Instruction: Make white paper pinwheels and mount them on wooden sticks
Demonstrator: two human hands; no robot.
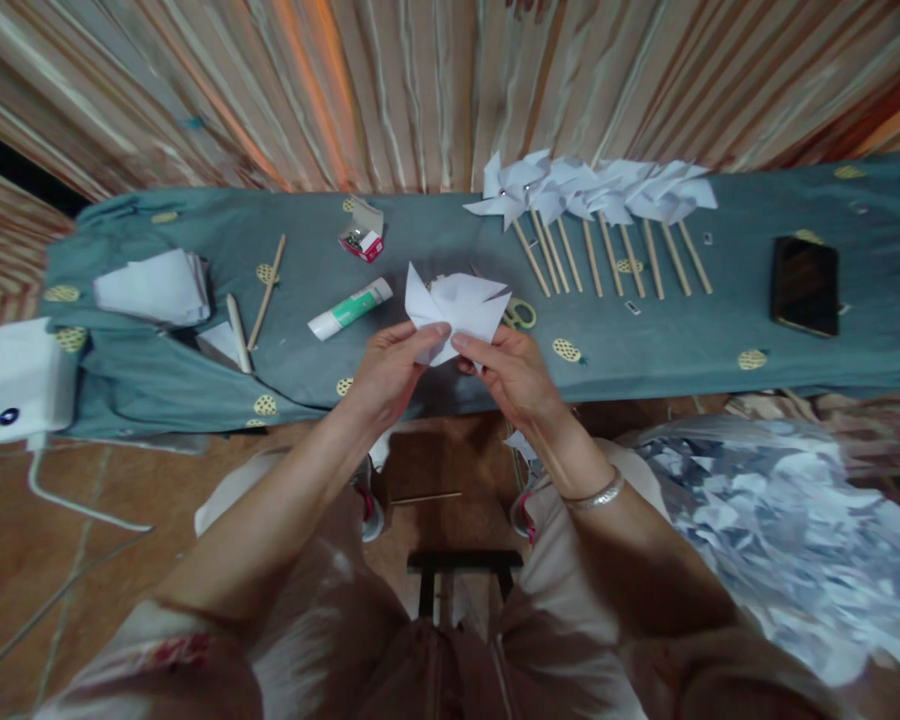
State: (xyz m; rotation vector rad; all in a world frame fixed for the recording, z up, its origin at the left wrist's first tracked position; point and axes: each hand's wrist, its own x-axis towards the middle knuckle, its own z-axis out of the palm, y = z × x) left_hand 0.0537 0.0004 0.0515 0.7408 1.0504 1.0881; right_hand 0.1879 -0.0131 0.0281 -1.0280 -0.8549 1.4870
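Observation:
A white paper pinwheel head, its corners partly folded in, is held up over the table's front edge. My left hand pinches its lower left side, thumb on top. On its lower right side my right hand grips it the same way, the other fingers curled beneath. Both thumbs nearly meet at the paper's lower middle. Partly hidden behind the paper and my right hand lie scissors with yellow-green handles. A white and green glue stick rests left of the paper.
Several finished paper pinwheels on wooden sticks lie in a row at the back right. Also on the cloth are an open small box, a paper stack, a stick, and a phone. A plastic bag of paper pieces stands at right.

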